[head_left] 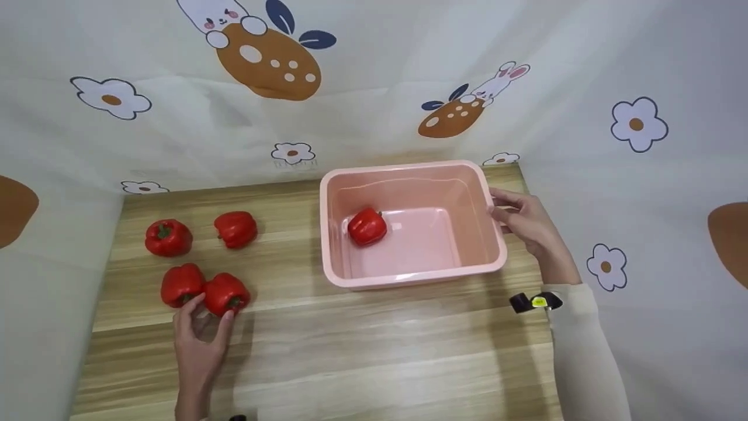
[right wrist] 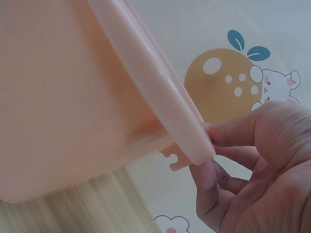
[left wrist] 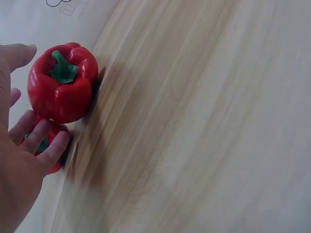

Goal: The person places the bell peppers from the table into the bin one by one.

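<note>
Red bell peppers lie at the left of the table; in the head view my left hand (head_left: 198,345) reaches the nearest one (head_left: 225,292), thumb at its right side and fingertips where it meets a neighbouring pepper (head_left: 181,283). In the left wrist view, my fingers spread loosely beside a pepper with a green stem (left wrist: 63,99), not closed round it; a second one (left wrist: 53,165) shows partly behind them. My right hand (head_left: 526,222) pinches the right rim of a pink plastic basin (head_left: 409,280) between thumb and fingers. One pepper (head_left: 367,227) lies inside the basin, toward its left.
Two more peppers lie farther back, one at the left (head_left: 168,240) and one to its right (head_left: 236,229). Printed cloth (head_left: 362,111) with rabbits and flowers hangs behind and beside the wood-grain table (head_left: 374,345).
</note>
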The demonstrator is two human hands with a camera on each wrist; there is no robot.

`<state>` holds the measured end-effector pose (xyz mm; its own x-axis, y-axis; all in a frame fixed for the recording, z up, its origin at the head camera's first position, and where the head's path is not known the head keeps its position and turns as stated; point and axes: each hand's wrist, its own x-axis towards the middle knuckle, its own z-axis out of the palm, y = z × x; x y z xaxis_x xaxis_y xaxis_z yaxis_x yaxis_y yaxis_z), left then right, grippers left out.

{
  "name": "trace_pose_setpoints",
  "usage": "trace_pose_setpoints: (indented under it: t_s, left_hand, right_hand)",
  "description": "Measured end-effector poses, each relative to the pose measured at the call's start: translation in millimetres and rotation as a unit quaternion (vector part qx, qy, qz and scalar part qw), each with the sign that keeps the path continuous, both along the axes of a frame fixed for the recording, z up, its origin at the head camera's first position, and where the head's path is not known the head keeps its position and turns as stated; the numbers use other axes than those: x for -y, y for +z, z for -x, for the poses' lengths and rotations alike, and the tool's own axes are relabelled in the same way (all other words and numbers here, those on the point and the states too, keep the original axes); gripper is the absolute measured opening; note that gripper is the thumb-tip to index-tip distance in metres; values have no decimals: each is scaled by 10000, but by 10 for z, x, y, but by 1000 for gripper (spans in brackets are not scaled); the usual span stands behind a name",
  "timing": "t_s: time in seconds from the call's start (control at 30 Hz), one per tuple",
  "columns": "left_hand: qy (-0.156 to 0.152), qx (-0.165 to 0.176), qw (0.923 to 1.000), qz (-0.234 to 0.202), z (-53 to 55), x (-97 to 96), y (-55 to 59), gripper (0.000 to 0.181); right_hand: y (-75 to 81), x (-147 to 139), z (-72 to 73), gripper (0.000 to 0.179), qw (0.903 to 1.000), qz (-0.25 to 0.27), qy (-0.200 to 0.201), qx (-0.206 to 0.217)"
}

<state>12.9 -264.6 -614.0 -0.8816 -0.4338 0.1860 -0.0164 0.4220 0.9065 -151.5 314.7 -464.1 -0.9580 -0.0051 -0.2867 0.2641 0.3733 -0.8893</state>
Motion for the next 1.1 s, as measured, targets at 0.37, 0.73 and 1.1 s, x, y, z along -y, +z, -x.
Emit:
trace_pose_setpoints:
  t_s: [0.37,0.73,1.1]
  left_hand:
    - [32,581,9983,-7,146,83,-155,67]
    - [-122,957,9950,246,267,66,-105,65]
    - [-237,546,9978,302,447,18,-158,64]
  right_hand:
    - [4,-10,12,50,10000,24,45,39]
    - [8,-11,22,50,10000,38,57,-9]
    - [2,-17,27,51,9999,147,57,9]
